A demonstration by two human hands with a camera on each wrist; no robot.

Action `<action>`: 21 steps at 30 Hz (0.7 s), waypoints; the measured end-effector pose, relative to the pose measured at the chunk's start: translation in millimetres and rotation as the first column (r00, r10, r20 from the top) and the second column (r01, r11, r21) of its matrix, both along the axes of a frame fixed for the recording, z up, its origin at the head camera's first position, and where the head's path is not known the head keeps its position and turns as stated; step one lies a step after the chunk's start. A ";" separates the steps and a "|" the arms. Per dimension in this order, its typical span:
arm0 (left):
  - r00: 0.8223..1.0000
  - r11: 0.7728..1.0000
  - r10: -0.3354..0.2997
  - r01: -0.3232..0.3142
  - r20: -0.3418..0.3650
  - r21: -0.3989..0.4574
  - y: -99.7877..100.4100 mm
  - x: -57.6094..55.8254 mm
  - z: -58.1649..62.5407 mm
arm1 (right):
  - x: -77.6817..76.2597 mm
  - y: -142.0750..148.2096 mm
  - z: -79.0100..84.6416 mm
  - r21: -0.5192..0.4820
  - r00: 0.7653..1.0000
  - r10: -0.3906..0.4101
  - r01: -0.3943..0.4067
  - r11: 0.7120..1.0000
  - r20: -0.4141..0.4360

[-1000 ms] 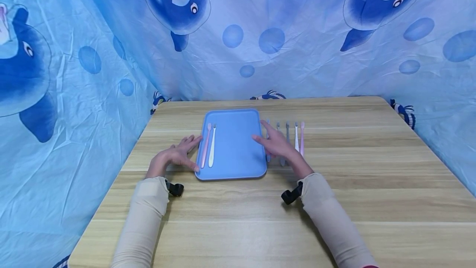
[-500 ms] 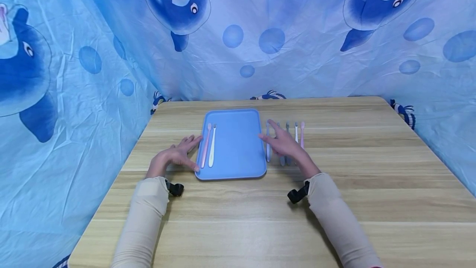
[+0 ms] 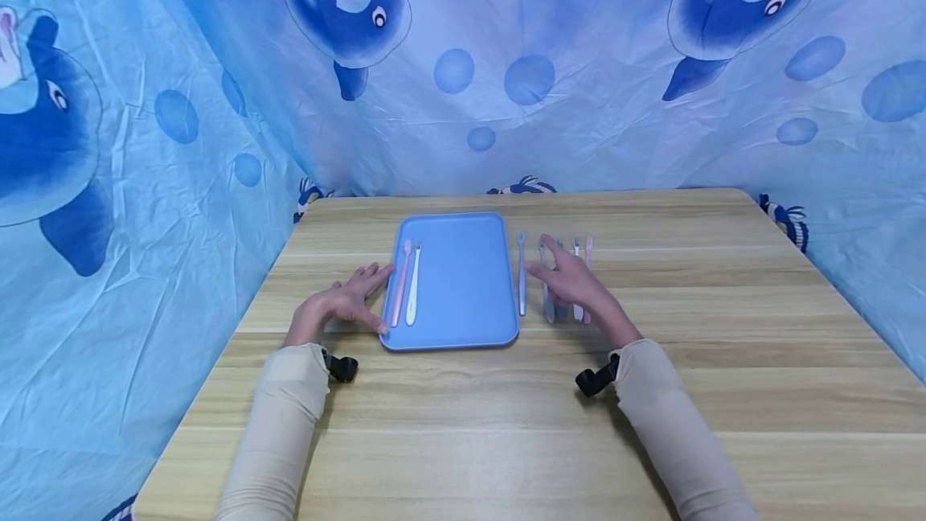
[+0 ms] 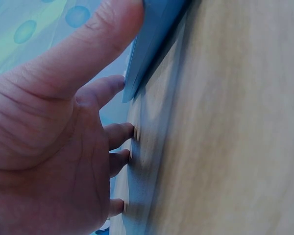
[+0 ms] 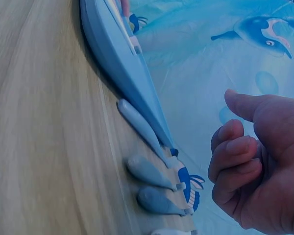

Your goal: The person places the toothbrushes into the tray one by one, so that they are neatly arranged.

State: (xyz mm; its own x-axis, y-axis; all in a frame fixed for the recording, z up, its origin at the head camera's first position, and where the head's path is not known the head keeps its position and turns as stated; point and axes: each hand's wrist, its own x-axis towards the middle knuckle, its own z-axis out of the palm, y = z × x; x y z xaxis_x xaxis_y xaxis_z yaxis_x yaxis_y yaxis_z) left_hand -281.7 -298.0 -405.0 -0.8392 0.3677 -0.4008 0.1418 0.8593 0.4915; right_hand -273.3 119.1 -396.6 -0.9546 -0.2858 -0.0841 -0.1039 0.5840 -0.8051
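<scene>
My left hand (image 3: 347,301) has its fingers spread at the left side of a blue tray (image 3: 463,280). In the left wrist view its thumb and forefinger touch the tray's edge (image 4: 149,44). Inside the tray, a pink toothbrush (image 3: 400,288) and a white toothbrush (image 3: 412,292) lie side by side. My right hand (image 3: 575,280) hovers, holding nothing, over a row of toothbrushes right of the tray. Its forefinger and thumb stick out; the others curl loosely. Nearest the tray lies a blue toothbrush (image 3: 522,276); a grey toothbrush (image 3: 549,308) follows, partly covered by the hand.
Farther along the row lie a darker toothbrush (image 5: 159,201), a white toothbrush (image 3: 578,313) and a pink toothbrush (image 3: 589,248). Everything rests on a wooden table (image 3: 463,441). A blue curtain (image 3: 579,135) with dolphins hangs behind and along the left.
My right hand has moved right, from over the tray's right edge and the blue toothbrush to above the grey and darker ones. The left hand and the tray stay put.
</scene>
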 end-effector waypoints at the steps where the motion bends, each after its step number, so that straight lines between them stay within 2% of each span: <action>1: 1.000 1.000 -0.001 0.001 0.001 0.002 0.2 0.1 0.3 | 0.0 1.5 -0.5 0.000 1.000 0.000 0.000 1.000 0.001; 8: 1.000 1.000 0.003 -0.003 -0.004 -0.001 0.5 0.7 -0.1 | -1.1 12.2 -3.3 -0.012 1.000 -0.011 0.010 1.000 -0.006; 21: 1.000 1.000 -0.006 0.006 -0.008 0.004 -0.4 0.8 0.3 | -1.7 29.8 -5.2 0.027 1.000 -0.021 0.021 0.999 0.005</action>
State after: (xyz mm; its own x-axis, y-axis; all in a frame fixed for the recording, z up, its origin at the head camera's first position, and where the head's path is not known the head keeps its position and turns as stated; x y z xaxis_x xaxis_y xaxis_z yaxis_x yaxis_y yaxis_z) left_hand -280.9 -298.4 -404.7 -0.8402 0.3745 -0.3923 0.1512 0.8564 0.4937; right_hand -274.9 148.9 -401.7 -0.9598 -0.2636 -0.0968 -0.0872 0.6075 -0.7895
